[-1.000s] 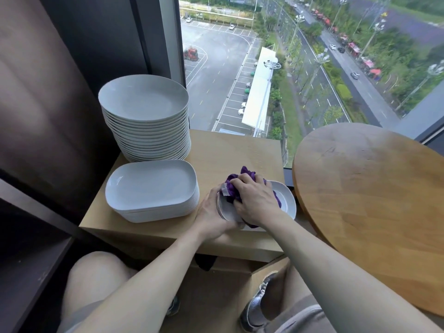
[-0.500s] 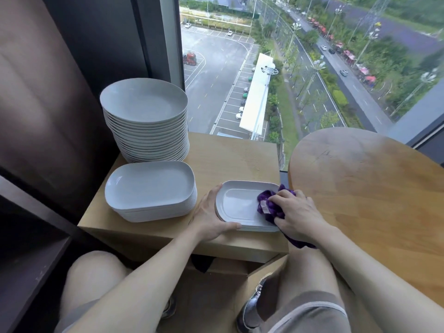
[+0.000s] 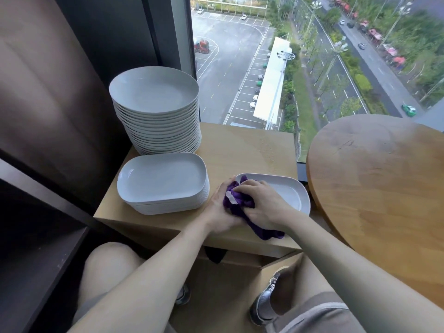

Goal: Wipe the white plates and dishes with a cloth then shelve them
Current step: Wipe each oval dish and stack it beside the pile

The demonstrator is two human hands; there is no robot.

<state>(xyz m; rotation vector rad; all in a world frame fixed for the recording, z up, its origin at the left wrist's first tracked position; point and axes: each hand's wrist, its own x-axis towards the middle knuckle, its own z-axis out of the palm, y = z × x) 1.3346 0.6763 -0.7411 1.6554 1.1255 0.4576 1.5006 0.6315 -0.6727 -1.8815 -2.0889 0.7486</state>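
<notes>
Head view: dish [image 3: 290, 195] lengthwise left-right, under cloth [image 3: 237, 203]

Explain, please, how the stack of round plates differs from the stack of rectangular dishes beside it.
The round plate stack is circular; the rectangular dish stack is oblong with rounded corners. The round plate stack is far taller than the rectangular dish stack and stands farther back. Both are white, on one wooden stand.
</notes>
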